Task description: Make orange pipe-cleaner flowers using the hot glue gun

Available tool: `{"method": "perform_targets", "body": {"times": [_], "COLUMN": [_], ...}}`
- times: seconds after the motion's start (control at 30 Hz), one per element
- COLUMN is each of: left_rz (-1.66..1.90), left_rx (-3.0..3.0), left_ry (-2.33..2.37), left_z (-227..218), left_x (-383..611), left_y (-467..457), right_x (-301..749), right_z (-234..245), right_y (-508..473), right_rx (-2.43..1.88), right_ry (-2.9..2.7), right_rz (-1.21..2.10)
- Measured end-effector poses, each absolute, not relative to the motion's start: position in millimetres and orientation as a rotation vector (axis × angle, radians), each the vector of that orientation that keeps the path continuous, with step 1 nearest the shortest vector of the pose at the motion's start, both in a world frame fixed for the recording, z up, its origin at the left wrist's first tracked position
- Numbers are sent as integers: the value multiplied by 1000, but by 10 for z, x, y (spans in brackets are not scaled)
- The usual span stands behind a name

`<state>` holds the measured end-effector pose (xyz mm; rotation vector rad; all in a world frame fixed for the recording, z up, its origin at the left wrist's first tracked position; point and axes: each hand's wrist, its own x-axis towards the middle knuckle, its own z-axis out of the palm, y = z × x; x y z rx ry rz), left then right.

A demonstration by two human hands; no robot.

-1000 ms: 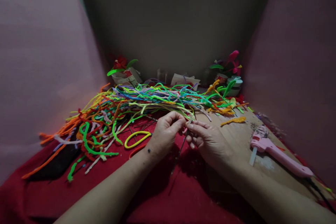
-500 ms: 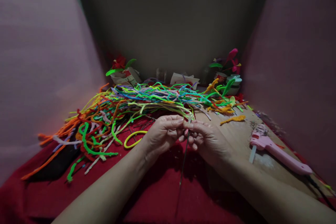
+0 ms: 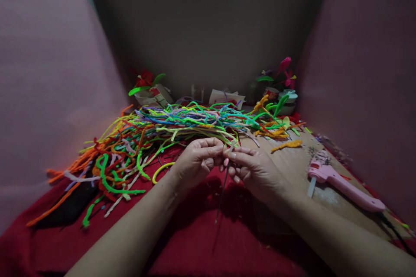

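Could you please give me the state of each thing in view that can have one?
Thin dark stem with a pale tip: held, tilted, lower end hanging free.
Right hand: closed on the stem.
Left hand: thumb and fingers pinched together near the stem's tip.
Pink plastic glue gun: lying down; on or off, cannot tell.
Multicoloured fuzzy strips: heaped loosely.
Yellow loop handle: partly hidden.
Red cloth: spread out.

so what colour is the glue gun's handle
Light pink; the glue gun's handle shows best in the head view, the only one here.
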<state>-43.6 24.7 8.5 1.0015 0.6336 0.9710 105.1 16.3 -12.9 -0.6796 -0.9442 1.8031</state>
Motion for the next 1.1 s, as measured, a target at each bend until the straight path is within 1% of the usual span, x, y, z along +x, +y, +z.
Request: {"method": "perform_targets", "body": {"times": [0.4,0.57,0.67,0.8,0.97,1.1], "left_rz": [1004,1104,1045,902,873,809], "left_rx": [1027,1029,1082,1122,1171,1236], "left_ry": [583,630,743,775,881,971], "left_z": [43,40,15,-26,-8,36], "left_x": [-464,-452,-417,-375,-372,-371], "left_y": [283,282,259,228,208,194], "right_x": [1041,1048,1052,1055,1069,1100], "right_z": [-143,-143,-139,-134,-110,-66], "right_y": [170,186,195,209,235,250], "right_rx": [-671,-685,-708,-685,-737,-760], "right_ry": [-908,-863,-818,-818,-864,-882], "right_rz": [1815,1772,1748,1681,1568,1554]}}
